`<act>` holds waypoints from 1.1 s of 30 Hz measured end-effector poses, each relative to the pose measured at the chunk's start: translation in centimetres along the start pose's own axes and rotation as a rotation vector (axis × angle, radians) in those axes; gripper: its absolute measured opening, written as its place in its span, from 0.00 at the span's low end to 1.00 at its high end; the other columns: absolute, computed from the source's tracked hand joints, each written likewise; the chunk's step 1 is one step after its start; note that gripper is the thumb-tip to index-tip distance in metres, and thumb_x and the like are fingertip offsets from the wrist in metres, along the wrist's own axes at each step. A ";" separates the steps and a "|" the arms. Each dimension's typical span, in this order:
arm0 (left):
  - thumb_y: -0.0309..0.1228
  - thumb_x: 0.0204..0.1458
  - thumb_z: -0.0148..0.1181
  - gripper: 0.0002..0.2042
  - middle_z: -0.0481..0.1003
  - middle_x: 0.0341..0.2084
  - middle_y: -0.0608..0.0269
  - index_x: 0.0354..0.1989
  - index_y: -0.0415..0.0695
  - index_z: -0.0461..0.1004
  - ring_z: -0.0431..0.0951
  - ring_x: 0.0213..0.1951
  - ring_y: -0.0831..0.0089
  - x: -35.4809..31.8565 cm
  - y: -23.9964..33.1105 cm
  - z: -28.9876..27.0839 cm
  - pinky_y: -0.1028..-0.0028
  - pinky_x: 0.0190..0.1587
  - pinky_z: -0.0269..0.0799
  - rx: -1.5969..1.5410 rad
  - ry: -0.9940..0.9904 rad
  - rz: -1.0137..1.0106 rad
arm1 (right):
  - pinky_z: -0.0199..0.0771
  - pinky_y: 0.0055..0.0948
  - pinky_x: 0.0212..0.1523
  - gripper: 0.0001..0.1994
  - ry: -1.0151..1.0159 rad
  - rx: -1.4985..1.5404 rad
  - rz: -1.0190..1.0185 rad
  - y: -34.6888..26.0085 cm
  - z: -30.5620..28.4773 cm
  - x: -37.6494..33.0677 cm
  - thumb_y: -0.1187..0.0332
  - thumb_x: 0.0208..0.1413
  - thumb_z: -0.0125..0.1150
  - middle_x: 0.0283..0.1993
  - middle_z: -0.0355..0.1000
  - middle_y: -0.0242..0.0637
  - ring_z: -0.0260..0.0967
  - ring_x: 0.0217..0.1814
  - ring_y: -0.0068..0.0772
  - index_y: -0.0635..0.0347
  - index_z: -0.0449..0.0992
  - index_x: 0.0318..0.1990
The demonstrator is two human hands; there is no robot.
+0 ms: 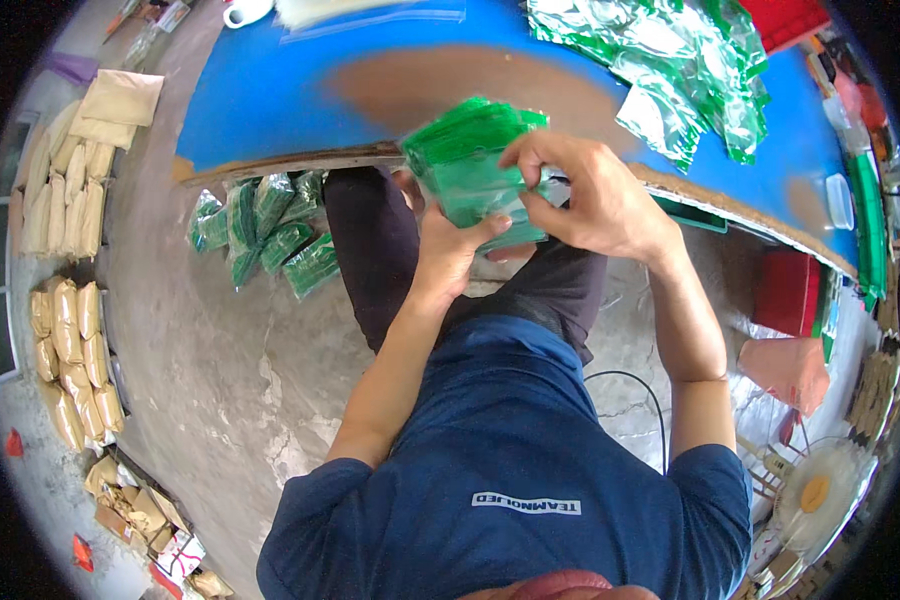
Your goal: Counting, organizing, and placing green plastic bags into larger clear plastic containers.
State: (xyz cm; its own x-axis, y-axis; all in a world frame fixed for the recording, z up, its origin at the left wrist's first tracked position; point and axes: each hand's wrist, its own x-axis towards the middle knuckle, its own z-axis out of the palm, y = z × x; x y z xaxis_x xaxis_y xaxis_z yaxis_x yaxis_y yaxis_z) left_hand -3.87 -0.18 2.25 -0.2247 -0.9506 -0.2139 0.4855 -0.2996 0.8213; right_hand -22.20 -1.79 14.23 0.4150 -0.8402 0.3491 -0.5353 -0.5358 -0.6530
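A stack of green and clear plastic bags point(475, 150) is held up before my lap, by the near edge of the blue table. My left hand point(452, 240) grips the stack from below, its thumb lying across the front and the other fingers hidden behind. On the stack's right side, my right hand point(595, 195) has its thumb and fingers pinched at the edge of a bag. Fingertips and bag edges are slightly blurred there.
The blue table point(260, 100) has a worn brown patch; loose green-and-clear bags point(690, 80) lie at its right. Packed green bundles point(260, 225) rest on the floor beneath. Brown packages point(75, 350) are stacked at left. A red bin point(788, 290) and a fan point(820, 495) stand at right.
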 end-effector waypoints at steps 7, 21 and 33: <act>0.17 0.41 0.69 0.30 0.75 0.46 0.60 0.56 0.37 0.66 0.76 0.50 0.68 -0.8 0.4 -0.2 0.67 0.54 0.72 0.110 -0.140 -0.130 | 0.77 0.37 0.41 0.12 0.160 -0.146 0.173 1.3 1.2 2.1 0.70 0.55 0.62 0.37 0.77 0.44 0.78 0.42 0.45 0.61 0.71 0.45; 0.22 0.46 0.66 0.22 0.77 0.48 0.60 0.53 0.39 0.73 0.76 0.53 0.62 2.0 -0.5 -5.2 0.59 0.62 0.68 -0.387 -0.085 -0.236 | 0.71 0.48 0.50 0.21 -0.063 0.001 0.433 8.3 2.5 -1.2 0.55 0.67 0.47 0.42 0.72 0.61 0.73 0.49 0.59 0.66 0.71 0.51; 0.27 0.48 0.65 0.24 0.75 0.53 0.55 0.56 0.37 0.71 0.73 0.57 0.59 0.7 -2.7 -9.1 0.59 0.63 0.66 -0.693 -0.237 -0.245 | 0.59 0.49 0.66 0.38 0.206 -0.571 0.052 12.6 0.3 -5.0 0.43 0.52 0.64 0.58 0.66 0.57 0.62 0.63 0.58 0.70 0.66 0.58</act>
State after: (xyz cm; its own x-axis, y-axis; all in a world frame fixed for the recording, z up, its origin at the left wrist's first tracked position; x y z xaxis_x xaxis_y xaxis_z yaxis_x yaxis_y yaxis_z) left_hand 2.36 -0.76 -4.92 -0.5309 -0.8314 -0.1639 0.7991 -0.5555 0.2297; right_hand -30.84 -4.31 4.00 0.2567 -0.8350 0.4866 -0.8847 -0.4057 -0.2295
